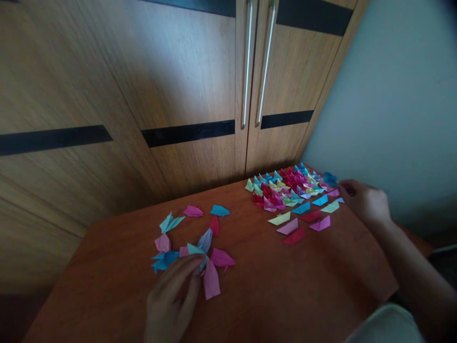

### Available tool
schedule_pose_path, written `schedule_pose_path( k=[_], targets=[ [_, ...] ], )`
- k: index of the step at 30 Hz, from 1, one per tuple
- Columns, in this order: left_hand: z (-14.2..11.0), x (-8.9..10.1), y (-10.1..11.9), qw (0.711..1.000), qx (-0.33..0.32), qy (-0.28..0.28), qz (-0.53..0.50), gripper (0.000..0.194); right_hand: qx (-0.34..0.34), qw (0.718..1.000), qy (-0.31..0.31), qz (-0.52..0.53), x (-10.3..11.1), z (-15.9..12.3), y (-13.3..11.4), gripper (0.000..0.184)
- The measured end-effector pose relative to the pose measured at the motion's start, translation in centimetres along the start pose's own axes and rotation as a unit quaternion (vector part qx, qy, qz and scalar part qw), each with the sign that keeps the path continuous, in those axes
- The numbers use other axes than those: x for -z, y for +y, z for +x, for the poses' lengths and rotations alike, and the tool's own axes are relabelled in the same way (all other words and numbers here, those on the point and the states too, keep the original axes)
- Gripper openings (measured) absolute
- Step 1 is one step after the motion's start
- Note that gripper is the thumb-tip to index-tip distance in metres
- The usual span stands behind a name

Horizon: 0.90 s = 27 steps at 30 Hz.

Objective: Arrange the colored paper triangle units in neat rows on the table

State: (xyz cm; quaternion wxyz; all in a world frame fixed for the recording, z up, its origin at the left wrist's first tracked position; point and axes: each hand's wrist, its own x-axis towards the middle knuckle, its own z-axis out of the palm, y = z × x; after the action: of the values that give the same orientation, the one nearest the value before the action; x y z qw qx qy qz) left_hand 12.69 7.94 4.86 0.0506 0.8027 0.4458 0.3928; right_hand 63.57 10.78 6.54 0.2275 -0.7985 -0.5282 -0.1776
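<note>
My left hand (174, 290) is closed in a pinch on a pale teal folded-paper piece (196, 249), at the front of a loose ring of folded papers. Pink (212, 281), magenta (222, 257) and lilac folded papers (205, 240) lie around its fingertips. At the right edge of the table my right hand (366, 200) has its fingers pressed together beside a blue folded paper (329, 179). That paper is blurred, and whether the fingers grip it I cannot tell.
Many small folded-paper boats (289, 186) crowd the table's (257, 286) back right corner, with several flatter ones (280, 218) in front. More folded papers (170, 222) lie on the left. A wooden cabinet (185, 71) stands behind, and a wall (392, 105) rises at right.
</note>
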Motion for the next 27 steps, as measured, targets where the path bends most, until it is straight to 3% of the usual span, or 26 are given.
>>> schedule_pose_path(
  k=[3,7,13,27],
  targets=[
    [0.2,0.1,0.1,1.000,-0.003,0.003,0.005,0.021,-0.060,0.982,-0.130,-0.125,-0.6,3.8,4.7,0.033],
    [0.3,-0.1,-0.2,1.000,-0.011,0.005,0.029,0.019,-0.070,0.949,-0.233,-0.199,-2.1,6.3,6.4,0.032],
    [0.5,-0.2,-0.4,0.999,-0.032,0.005,0.036,0.019,-0.054,0.936,-0.272,-0.215,-4.6,7.4,6.3,0.028],
    [0.3,-0.3,-0.5,0.999,-0.015,-0.019,0.031,0.020,-0.125,0.934,-0.281,-0.179,-7.5,6.8,7.1,0.036]
  ],
)
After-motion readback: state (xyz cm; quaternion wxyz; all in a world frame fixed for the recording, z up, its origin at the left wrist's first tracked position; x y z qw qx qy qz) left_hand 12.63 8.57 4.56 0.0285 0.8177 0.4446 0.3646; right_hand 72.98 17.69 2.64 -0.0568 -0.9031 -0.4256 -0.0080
